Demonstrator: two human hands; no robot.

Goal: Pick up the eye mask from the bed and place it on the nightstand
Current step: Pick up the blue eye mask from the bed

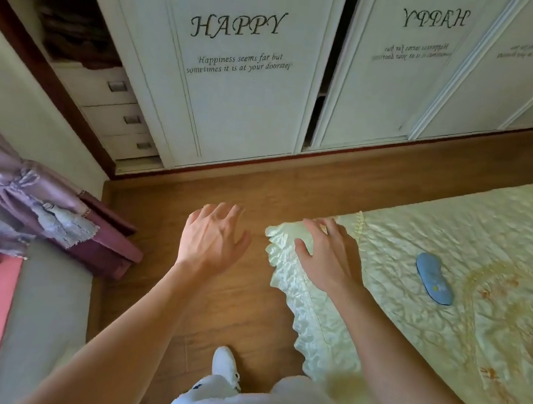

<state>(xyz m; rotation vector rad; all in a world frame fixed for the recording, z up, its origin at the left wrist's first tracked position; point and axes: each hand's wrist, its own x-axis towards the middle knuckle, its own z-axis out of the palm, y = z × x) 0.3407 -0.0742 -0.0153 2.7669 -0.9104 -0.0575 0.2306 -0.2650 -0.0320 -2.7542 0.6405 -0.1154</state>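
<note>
A blue eye mask [434, 278] lies flat on the pale yellow quilted bedspread [445, 329] at the right. My right hand [328, 255] hovers over the frilled corner of the bed, fingers spread, holding nothing, a good hand's width left of the mask. My left hand [214, 237] is stretched out over the wooden floor [235, 317], fingers apart and empty. No nightstand is recognisable in this view.
White wardrobe doors [239, 71] with "HAPPY" lettering stand ahead, with drawers [116, 112] at their left. Purple curtains [18, 201] and a grey and pink ledge [38, 306] line the left side. My white shoe [226, 365] stands on the floor strip between ledge and bed.
</note>
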